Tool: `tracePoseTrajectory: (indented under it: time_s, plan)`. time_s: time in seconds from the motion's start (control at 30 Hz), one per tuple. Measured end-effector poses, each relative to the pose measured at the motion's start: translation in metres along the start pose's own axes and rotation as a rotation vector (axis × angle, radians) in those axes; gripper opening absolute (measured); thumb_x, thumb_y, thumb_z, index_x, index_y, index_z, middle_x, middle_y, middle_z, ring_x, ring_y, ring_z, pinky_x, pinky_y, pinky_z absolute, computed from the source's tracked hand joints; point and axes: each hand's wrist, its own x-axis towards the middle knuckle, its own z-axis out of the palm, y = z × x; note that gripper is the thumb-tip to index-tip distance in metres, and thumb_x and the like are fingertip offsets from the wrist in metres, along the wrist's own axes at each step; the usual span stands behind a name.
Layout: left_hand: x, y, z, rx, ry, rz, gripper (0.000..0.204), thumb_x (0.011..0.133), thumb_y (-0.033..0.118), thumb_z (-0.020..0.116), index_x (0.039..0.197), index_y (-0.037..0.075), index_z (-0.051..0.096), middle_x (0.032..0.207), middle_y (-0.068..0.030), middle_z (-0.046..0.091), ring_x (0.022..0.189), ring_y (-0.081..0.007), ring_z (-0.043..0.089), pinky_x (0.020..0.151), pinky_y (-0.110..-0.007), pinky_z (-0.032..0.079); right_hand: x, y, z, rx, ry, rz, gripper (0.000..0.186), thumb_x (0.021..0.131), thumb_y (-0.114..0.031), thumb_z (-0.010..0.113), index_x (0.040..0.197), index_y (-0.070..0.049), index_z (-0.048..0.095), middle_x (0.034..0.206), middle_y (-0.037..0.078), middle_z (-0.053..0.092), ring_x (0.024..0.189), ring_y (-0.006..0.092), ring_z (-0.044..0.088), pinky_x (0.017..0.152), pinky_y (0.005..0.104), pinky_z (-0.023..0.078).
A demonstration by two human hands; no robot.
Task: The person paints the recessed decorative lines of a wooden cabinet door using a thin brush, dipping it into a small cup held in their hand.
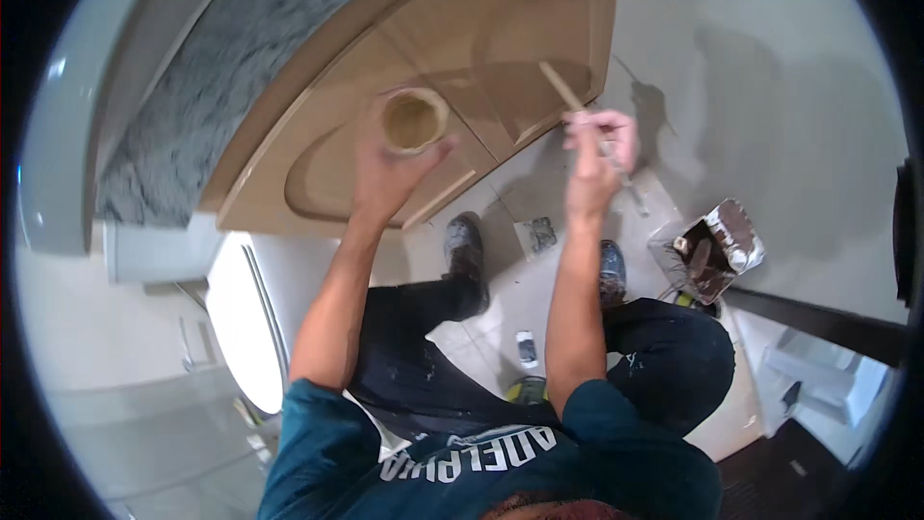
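A round cup (pixel 416 121) with a yellowish-tan inside is in my left hand (pixel 387 164), its fingers curled around the side, in front of tan cabinet doors (pixel 510 29). My right hand (pixel 599 140) grips a long, thin stick or brush (pixel 560 87), tan at its upper end and paler below; I cannot make out whether it has bristles. It slants across in front of the lower right door, and I cannot tell whether it touches the door. The cup and stick are apart.
A grey marbled countertop (pixel 192 106) runs above the doors. A paint-smeared container (pixel 724 270) with brown contents stands right of my knee. A white appliance (pixel 245 318) is at left, a pale wall (pixel 789 116) at right. A small dark object (pixel 526 349) lies between my legs.
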Motion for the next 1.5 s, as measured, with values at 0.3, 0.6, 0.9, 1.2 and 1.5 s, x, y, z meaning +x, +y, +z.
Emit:
tracePoseTrajectory:
  time_s: [0.3, 0.6, 0.9, 1.2, 1.5]
  plan:
    - [0.011, -0.015, 0.009, 0.183, 0.064, 0.156, 0.065, 0.073, 0.018, 0.088, 0.126, 0.000, 0.054, 0.134, -0.0158, 0.055, 0.126, -0.0278, 0.052, 0.108, -0.040, 0.040, -0.064, 0.089, 0.042, 0.211, 0.093, 0.140, 0.021, 0.095, -0.015, 0.065, 0.109, 0.000, 0.060, 0.094, 0.011, 0.068, 0.088, 0.0168, 0.066, 0.081, 0.0305, 0.052]
    - [0.011, -0.015, 0.020, -0.036, 0.197, 0.122, 0.066, 0.082, 0.025, 0.080, 0.133, 0.000, 0.045, 0.141, -0.0199, 0.047, 0.133, -0.0323, 0.044, 0.112, -0.044, 0.035, -0.063, 0.091, 0.072, 0.275, 0.089, 0.196, 0.025, 0.096, -0.021, 0.065, 0.115, -0.004, 0.061, 0.098, 0.010, 0.065, 0.088, 0.0164, 0.062, 0.079, 0.0320, 0.051]
    - [0.009, -0.020, 0.017, 0.037, 0.185, 0.133, 0.066, 0.083, 0.024, 0.079, 0.133, -0.001, 0.044, 0.140, -0.0196, 0.047, 0.133, -0.0326, 0.044, 0.113, -0.045, 0.034, -0.048, 0.075, 0.074, 0.400, 0.092, 0.261, 0.025, 0.099, -0.019, 0.061, 0.115, 0.000, 0.060, 0.098, 0.009, 0.066, 0.088, 0.0139, 0.062, 0.079, 0.0303, 0.051]
    - [0.006, -0.026, 0.015, 0.035, 0.178, 0.154, 0.067, 0.081, 0.025, 0.081, 0.133, -0.002, 0.046, 0.140, -0.0187, 0.047, 0.133, -0.0323, 0.044, 0.113, -0.045, 0.034, -0.038, 0.074, 0.069, 0.404, 0.041, 0.293, 0.024, 0.096, -0.014, 0.062, 0.115, 0.001, 0.062, 0.100, 0.010, 0.066, 0.092, 0.0140, 0.062, 0.084, 0.0307, 0.051]
    - [0.007, -0.024, 0.017, 0.052, 0.170, 0.153, 0.066, 0.082, 0.024, 0.080, 0.133, -0.002, 0.046, 0.140, -0.0190, 0.048, 0.132, -0.0324, 0.044, 0.111, -0.044, 0.036, -0.025, 0.069, 0.071, 0.466, 0.060, 0.247, 0.023, 0.097, -0.014, 0.063, 0.115, -0.001, 0.062, 0.105, 0.011, 0.068, 0.097, 0.0148, 0.064, 0.085, 0.0319, 0.052]
